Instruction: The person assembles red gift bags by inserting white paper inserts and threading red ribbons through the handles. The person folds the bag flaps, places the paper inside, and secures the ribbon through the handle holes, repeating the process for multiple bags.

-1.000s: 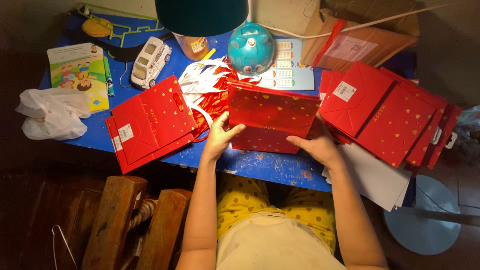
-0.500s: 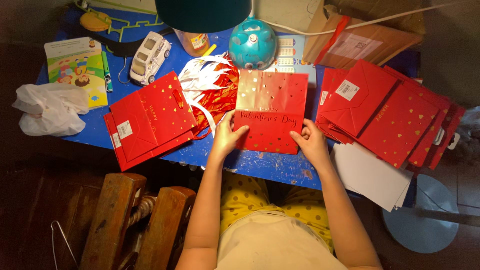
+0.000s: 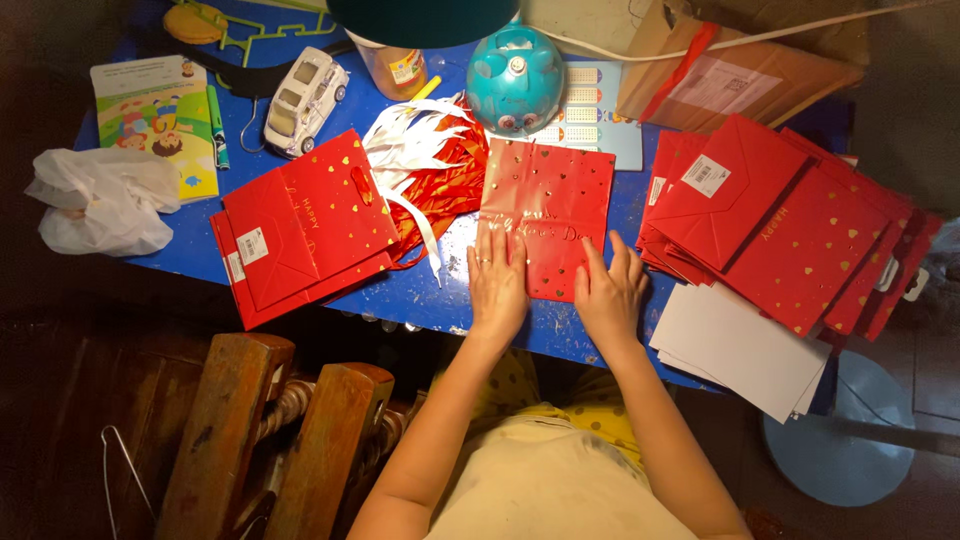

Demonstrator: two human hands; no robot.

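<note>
Red gift bag [image 3: 548, 205] under both hands, ribbons [image 3: 425, 170] seemingly touching left.

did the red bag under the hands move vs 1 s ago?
Yes. The red bag was held tilted up; now it lies flat on the blue table, just below the teal globe.

Both hands, left hand [image 3: 497, 285] and right hand [image 3: 607, 297], press flat on a red gift bag [image 3: 547, 215] lying on the blue table [image 3: 420, 295], red bag stacks either side.
</note>
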